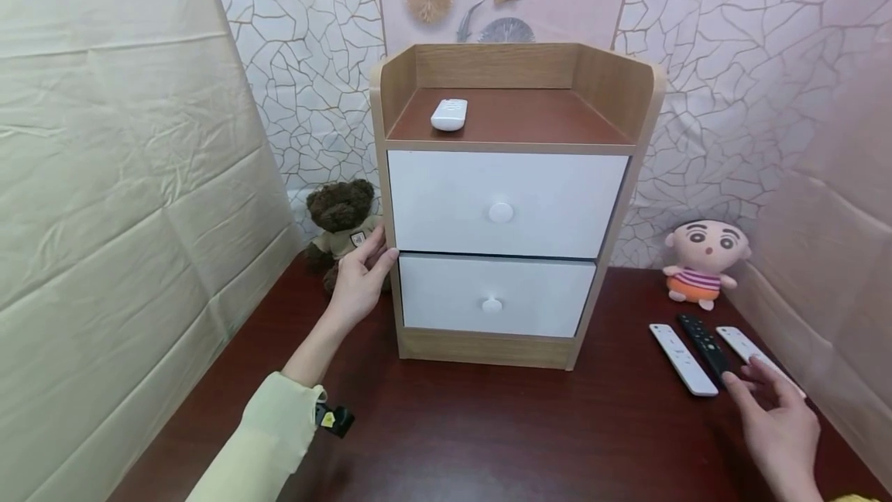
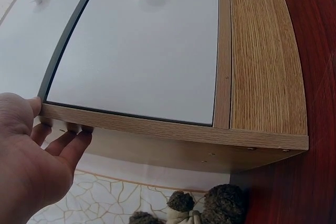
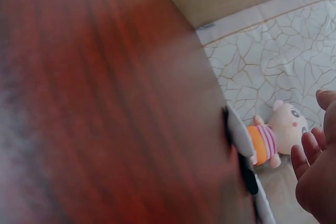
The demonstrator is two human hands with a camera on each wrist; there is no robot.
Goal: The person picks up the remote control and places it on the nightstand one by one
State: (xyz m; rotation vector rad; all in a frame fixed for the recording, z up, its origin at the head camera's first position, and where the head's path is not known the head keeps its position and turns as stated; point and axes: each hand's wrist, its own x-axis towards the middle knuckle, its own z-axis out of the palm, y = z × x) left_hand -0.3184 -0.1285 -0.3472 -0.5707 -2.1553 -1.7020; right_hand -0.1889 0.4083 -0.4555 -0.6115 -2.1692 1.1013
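Left hand (image 1: 358, 277) on the cabinet (image 1: 543, 118), right hand (image 1: 777, 417) by the remotes

Seen from the head camera, with the cabinet as the clock's centre, the left hand is at 8 o'clock. Its grip is clamped on the cabinet's front edge, thumb at the front and fingers against the side panel. The upper drawer (image 1: 446, 196) and lower drawer (image 1: 446, 293) look closed. The right hand is at 4 o'clock, its grip apart, thumb and fingers loosely bent. Just beyond it, three remotes lie side by side on the surface (image 1: 502, 432): a long white remote (image 1: 683, 360), a black remote (image 1: 700, 343) and another white remote (image 1: 740, 343); whether the hand touches any, one cannot tell. A short white remote (image 1: 449, 115) lies on the cabinet top towards 11 o'clock. A brown teddy bear (image 1: 340, 208) sits at 9 o'clock, and a doll (image 1: 700, 262) in orange shorts between 3 and 4 o'clock
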